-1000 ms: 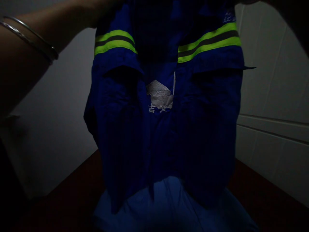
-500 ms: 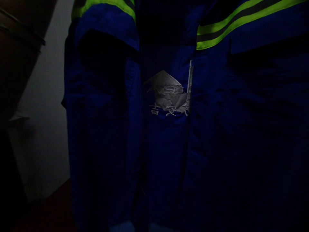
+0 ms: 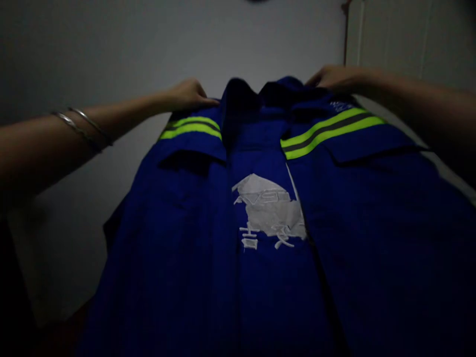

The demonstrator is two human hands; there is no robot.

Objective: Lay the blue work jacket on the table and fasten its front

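A dark blue work jacket (image 3: 178,213) with yellow-green and grey reflective bands hangs spread in front of me, its front open. Through the gap, pale embroidery backing (image 3: 271,208) shows on the inside of the back. My left hand (image 3: 191,94), on the arm with two silver bangles (image 3: 80,124), grips the jacket's shoulder beside the collar (image 3: 241,91). On the other side of the collar, my right hand (image 3: 330,78) is closed on the opposite shoulder, its fingertips partly hidden by cloth.
Behind the jacket stands a plain grey wall (image 3: 148,44). A pale panel, perhaps a door (image 3: 394,39), is at the upper right. The lower left is too dark to make out, apart from a faint reddish surface.
The collar, both shoulders and both my hands have come into view. The jacket now appears lower and farther from me, and the picture is brighter.
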